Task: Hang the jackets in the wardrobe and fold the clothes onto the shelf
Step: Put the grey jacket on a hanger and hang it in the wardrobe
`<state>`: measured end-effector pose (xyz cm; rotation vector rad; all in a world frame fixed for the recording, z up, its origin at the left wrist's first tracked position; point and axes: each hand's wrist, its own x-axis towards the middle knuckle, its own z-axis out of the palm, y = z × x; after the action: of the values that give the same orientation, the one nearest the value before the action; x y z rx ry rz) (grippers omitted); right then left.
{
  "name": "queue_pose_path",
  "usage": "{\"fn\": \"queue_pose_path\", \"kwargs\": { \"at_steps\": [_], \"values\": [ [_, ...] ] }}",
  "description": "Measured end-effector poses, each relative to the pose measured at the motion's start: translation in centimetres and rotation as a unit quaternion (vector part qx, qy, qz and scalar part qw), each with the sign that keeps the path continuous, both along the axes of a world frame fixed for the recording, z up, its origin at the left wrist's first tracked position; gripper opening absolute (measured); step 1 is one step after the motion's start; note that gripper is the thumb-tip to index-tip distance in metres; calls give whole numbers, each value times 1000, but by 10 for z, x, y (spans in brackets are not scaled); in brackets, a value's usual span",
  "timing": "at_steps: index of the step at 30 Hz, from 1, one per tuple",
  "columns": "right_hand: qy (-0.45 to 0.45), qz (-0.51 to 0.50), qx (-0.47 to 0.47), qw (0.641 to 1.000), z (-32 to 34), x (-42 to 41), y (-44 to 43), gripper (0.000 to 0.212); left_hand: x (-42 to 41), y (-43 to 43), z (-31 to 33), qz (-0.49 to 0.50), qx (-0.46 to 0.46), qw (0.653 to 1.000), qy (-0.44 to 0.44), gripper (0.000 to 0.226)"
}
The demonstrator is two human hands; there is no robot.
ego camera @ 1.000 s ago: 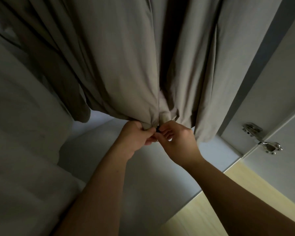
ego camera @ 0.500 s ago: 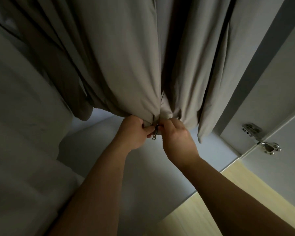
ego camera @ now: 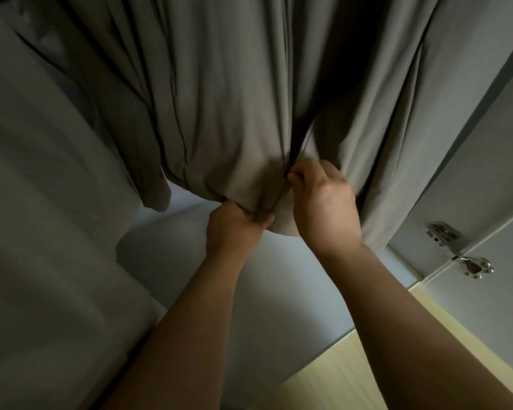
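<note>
The grey jacket (ego camera: 234,113) hangs inside the wardrobe, above its pale floor panel (ego camera: 279,291). The left hand (ego camera: 231,229) grips the jacket's bunched hem in a closed grip. Just above that hem, the right hand (ego camera: 323,202) pinches something small at the front opening. A metal hinge (ego camera: 456,250) sits right of the jacket.

jacket (ego camera: 234,113) in wardrobe (ego camera: 279,291) — hinge (ego camera: 459,250) right

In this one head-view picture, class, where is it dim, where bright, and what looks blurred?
Head view: the jacket hangs in dim shadow; the wooden floor at lower right is brightest; the right hand and left hand look slightly soft; wide-angle lens slants the wardrobe edges.
</note>
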<state>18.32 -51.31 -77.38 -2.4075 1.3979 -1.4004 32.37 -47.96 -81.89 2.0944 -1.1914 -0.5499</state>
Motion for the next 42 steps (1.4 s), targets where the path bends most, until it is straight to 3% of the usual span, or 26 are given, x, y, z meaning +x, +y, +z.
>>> {"fn": "queue_pose_path", "kwargs": {
  "at_steps": [2,3,5,8,11,15,19,22,25,28,32,37,40,42],
  "values": [
    [1,20,16,1000,2,1,2,16,-5,1,9,82,-76,994,-18,82],
    [-3,29,20,999,4,2,3,16,-10,1,13,106,-110,987,-49,83],
    [-9,39,29,999,8,4,6,17,-18,0,19,74,-186,976,-85,59],
    [-4,57,42,997,15,5,12,18,-28,0,25,-13,-240,970,-47,24],
    [18,71,42,996,23,3,21,20,-29,-4,22,3,-256,966,-25,5],
    [32,60,33,997,59,-9,15,24,-33,-6,22,32,-255,966,-22,15],
    [31,49,-41,997,110,-16,-1,15,-38,-7,31,69,-212,975,-2,4],
    [45,62,-56,995,126,-16,-2,13,-49,-15,62,41,-293,955,18,25],
    [56,77,-32,995,127,-16,1,15,-52,-28,92,25,-372,927,-27,16],
    [80,89,-37,992,140,-17,-1,17,-45,-31,96,39,-363,927,-88,29],
    [25,56,-99,993,180,-21,-12,19,-44,-26,100,35,-297,951,-75,37],
    [39,74,-87,993,197,-21,-8,19,-57,-35,157,37,-403,911,-73,32],
    [45,78,-105,990,214,-21,-2,24,-54,-37,165,29,-388,913,-126,33],
    [25,67,-139,988,233,-21,-5,24,-53,-34,166,21,-359,927,-104,39]
  ]
}}
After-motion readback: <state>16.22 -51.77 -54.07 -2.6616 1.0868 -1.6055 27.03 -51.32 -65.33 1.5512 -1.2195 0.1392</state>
